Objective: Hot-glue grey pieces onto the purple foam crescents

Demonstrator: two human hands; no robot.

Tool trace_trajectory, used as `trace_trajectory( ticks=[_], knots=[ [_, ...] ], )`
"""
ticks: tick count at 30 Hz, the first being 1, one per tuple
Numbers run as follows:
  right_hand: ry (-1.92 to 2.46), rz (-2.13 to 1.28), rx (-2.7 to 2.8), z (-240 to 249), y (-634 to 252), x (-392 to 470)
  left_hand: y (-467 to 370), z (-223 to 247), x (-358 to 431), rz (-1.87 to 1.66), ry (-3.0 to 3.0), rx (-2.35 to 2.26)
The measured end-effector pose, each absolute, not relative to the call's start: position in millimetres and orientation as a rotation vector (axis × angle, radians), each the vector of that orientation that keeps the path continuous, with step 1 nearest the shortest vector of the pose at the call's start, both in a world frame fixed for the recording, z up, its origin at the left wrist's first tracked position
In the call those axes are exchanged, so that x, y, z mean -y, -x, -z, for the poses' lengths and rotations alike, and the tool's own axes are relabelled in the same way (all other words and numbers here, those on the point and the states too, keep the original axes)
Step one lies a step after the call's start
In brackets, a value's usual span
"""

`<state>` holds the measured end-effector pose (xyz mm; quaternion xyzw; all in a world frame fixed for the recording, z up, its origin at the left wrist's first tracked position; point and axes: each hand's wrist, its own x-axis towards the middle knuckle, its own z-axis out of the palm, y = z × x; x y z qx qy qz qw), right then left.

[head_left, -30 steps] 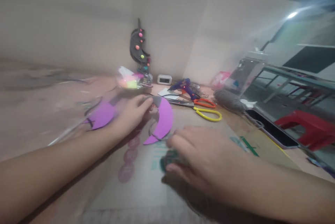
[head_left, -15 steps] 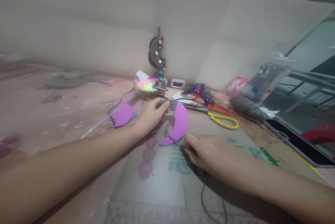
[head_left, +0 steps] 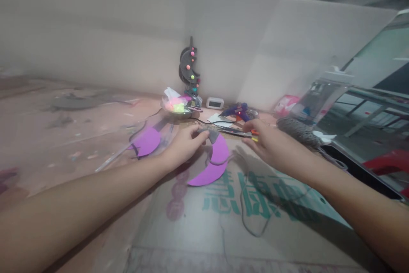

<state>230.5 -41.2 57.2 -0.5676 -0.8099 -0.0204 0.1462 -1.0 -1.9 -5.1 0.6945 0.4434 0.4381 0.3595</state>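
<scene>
Two hands in frame, both near center. Left hand [head_left: 185, 144]: fingers clamped on the upper tip of a purple crescent [head_left: 220, 153], right where gray yarn [head_left: 212, 136] covers it. Crescent sits mid-frame, lower tip pointing down-left over a printed sheet [head_left: 153, 230]; a gray strand crosses it and loops toward lower center-right. Right hand [head_left: 271, 141]: at the handles of the scissors [head_left: 234, 131], right of center, thumb and fingers on either side of them (can't tell if clamped, handles mostly hidden). Blades point left. Second purple piece [head_left: 148, 141] lies on the counter [head_left: 79, 136], left of the left hand. Behind: bowl [head_left: 179, 114] of bright bits, small white clock-like device [head_left: 214, 103], blue glue gun [head_left: 234, 110] with a red light. Gray yarn ball [head_left: 295, 131] right of center, next to a dark phone-like slab [head_left: 354, 170].
</scene>
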Motion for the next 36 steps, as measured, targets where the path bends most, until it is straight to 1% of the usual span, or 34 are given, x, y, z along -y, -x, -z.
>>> trace_trajectory(
  ticks=[2, 4, 6, 11, 14, 21, 24, 26, 28, 32, 34, 36],
  knots=[
    [1.497, -0.451, 2.294, -52.9, -217.9, 50.9, 1.2, 5.8, 1.3, -1.125, -1.801, -1.128],
    [1.396, -0.815, 2.2, -46.3, -207.3, 58.4, 1.4, 6.1, 0.5, -1.121, -1.787, -1.125],
    [1.346, -0.979, 2.103, -38.3, -202.5, 59.4, 1.6, 6.0, 0.2, -1.128, -1.758, -1.15],
    [1.318, -1.179, 2.026, -26.5, -208.6, 45.4, 1.3, 4.7, 1.4, -1.166, -1.713, -1.186],
    [1.325, -1.145, 2.088, -28.2, -213.2, 39.9, 0.6, 3.8, 3.0, -1.184, -1.687, -1.183],
    [1.418, -0.506, 2.161, -29.7, -224.2, 25.7, 0.5, 6.2, 5.1, -1.138, -1.684, -1.173],
    [1.361, -0.334, 2.087, -24.0, -227.5, 21.7, 0.7, 6.4, 5.1, -1.089, -1.687, -1.165],
    [1.322, -0.289, 2.021, -20.6, -226.5, 23.1, 0.6, 5.7, 5.4, -1.068, -1.686, -1.151],
    [1.321, -0.419, 1.947, -18.6, -222.6, 27.5, 0.2, 4.6, 5.9, -1.073, -1.698, -1.138],
    [1.216, -0.944, 1.779, -13.9, -210.6, 37.1, -0.2, 2.7, 6.1, -1.107, -1.755, -1.117],
    [1.14, -1.086, 1.746, -9.8, -205.7, 39.2, -0.1, 2.3, 5.7, -1.098, -1.778, -1.104],
    [1.107, -1.159, 1.737, -6.0, -203.0, 39.2, 0.2, 2.5, 5.0, -1.086, -1.792, -1.103]
  ],
)
